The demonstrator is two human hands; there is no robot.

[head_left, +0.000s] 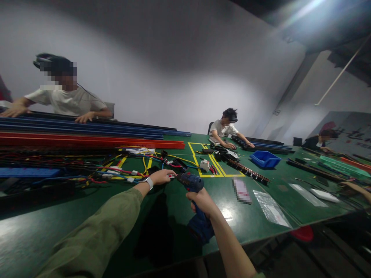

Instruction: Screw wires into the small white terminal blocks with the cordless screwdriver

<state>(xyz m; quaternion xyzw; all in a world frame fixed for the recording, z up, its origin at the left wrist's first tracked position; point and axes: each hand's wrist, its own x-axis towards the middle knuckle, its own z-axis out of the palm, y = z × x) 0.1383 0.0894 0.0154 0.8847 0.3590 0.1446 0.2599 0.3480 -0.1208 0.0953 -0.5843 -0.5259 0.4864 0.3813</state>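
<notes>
Right hand (203, 202): fingers wrapping closed around the grip of a dark-blue, pistol-shaped power drill (191, 182), which is pointing left above the green tabletop (246, 222). Left hand (159, 177): fingertips nearly meeting, pinching a small white-and-red block (172, 176) just before the drill's tip (contact is not showing clearly). White blocky plastic component (205, 165): lying beyond the drill.

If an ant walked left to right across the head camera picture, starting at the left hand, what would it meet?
Left hand → blue drill → pixelated flat thing → clear plastic bag → flat white thing.
</notes>
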